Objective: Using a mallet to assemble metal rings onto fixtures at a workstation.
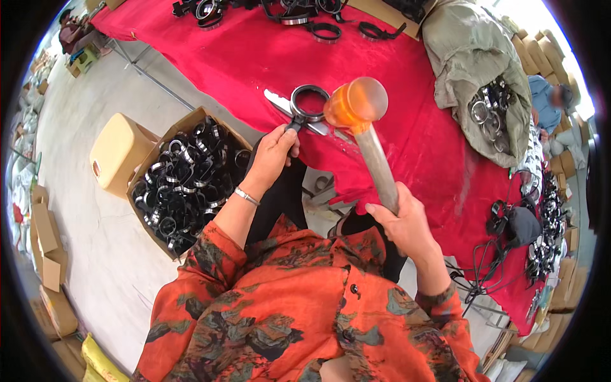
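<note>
My left hand (272, 153) grips the short stem of a black ring-shaped part (295, 107) near the edge of the red-covered table. Beneath and beside the ring lies a flat silver metal piece (277, 100), partly hidden by it. My right hand (407, 223) is wrapped round the handle of a mallet (358, 105) with a translucent orange head. That head is raised just right of the ring and seems to be apart from it.
Left of my legs, a cardboard box (167, 135) is full of black ring parts, beside a beige plastic stool (118, 149). More rings (326, 33) lie at the table's far side. An open sack (468, 57) of rings stands right, near cables (477, 274). Another person (547, 102) sits beyond.
</note>
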Tool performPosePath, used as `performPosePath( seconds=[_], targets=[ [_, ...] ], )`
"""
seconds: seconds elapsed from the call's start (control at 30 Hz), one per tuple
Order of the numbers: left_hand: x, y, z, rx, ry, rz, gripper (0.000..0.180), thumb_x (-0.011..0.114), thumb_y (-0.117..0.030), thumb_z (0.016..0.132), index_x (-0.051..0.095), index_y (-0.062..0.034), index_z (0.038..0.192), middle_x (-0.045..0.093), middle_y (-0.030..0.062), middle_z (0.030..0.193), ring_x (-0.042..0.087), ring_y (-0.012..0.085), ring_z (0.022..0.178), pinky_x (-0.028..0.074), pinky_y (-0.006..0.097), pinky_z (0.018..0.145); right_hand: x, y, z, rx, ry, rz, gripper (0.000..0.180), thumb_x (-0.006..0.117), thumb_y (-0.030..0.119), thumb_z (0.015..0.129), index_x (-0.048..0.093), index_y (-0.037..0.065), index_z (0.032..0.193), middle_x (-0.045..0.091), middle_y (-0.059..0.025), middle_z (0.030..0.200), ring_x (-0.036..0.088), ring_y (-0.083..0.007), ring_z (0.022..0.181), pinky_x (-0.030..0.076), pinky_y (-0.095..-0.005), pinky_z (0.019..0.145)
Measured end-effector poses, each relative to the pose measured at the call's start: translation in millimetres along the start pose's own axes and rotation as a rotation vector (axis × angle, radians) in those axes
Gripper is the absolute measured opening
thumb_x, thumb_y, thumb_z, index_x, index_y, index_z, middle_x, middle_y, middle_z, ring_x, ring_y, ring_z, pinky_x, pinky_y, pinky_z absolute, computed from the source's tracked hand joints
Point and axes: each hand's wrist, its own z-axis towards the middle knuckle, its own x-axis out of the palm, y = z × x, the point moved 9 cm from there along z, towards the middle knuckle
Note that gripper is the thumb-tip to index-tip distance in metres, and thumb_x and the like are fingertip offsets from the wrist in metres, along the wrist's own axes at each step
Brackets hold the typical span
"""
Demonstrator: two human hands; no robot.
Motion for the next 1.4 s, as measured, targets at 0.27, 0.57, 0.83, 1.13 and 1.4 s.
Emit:
performPosePath(
  seconds=[0.27, 0.57, 0.83, 1.13, 1.4],
  targets=[
    [-10.0, -4.6, -4.0, 0.008, -0.026, 0.055, 0.028, 0.045, -0.031, 0.098, 0.055, -0.0083, 0.084, 0.054, -0.0001, 0.072, 0.051, 0.008, 0.065, 0.041, 0.021, 0.055, -23.0, 75.9, 10.7, -0.153, -0.1, 0.259, 0.036, 0.074, 0.023, 0.081, 0.05, -0.001, 0.091, 0.051, -0.0134, 0.065, 0.049, -0.0177, 0.061, 0.044, -0.0329, 0.057],
    [-8.9, -6.2, 0.7, -0.004, -0.02, 0.096, 0.028, 0.045, -0.029, 0.097, 0.054, -0.0078, 0.081, 0.053, -0.0002, 0.07, 0.05, 0.0078, 0.062, 0.039, 0.022, 0.053, 3.7, 110.0, 63.7, -0.201, 0.116, -0.011, 0.037, 0.071, 0.029, 0.081, 0.051, -0.002, 0.089, 0.049, -0.0097, 0.063, 0.047, -0.0159, 0.057, 0.041, -0.0338, 0.053],
    [-7.7, -17.8, 1.1, 0.042, -0.023, 0.109, 0.029, 0.049, -0.025, 0.095, 0.052, -0.0026, 0.078, 0.053, 0.0024, 0.068, 0.051, 0.0107, 0.064, 0.043, 0.027, 0.062, -12.0, 49.4, 97.7, 0.12, 0.137, 0.076, 0.039, 0.067, 0.031, 0.083, 0.048, -0.003, 0.09, 0.055, -0.0102, 0.066, 0.054, -0.0171, 0.049, 0.045, -0.0333, 0.044],
    [-8.5, -13.4, 2.5, 0.075, 0.01, 0.097, 0.03, 0.047, -0.029, 0.097, 0.054, -0.0053, 0.08, 0.054, 0.001, 0.07, 0.051, 0.0088, 0.063, 0.04, 0.023, 0.057, -33.1, 69.7, 75.3, 0.062, 0.033, 0.372, 0.036, 0.07, 0.029, 0.083, 0.05, 0.001, 0.095, 0.048, -0.0006, 0.063, 0.046, -0.0083, 0.046, 0.04, -0.025, 0.04],
    [-14.8, 0.1, 1.5, 0.042, -0.028, 0.097, 0.03, 0.047, -0.031, 0.097, 0.055, -0.0066, 0.08, 0.055, -0.0002, 0.068, 0.049, 0.0063, 0.059, 0.038, 0.021, 0.05, -27.3, 24.5, 66.4, 0.273, 0.143, 0.466, 0.032, 0.066, 0.03, 0.087, 0.047, 0.004, 0.089, 0.046, 0.0007, 0.063, 0.046, -0.0086, 0.046, 0.039, -0.0257, 0.039]
  ],
)
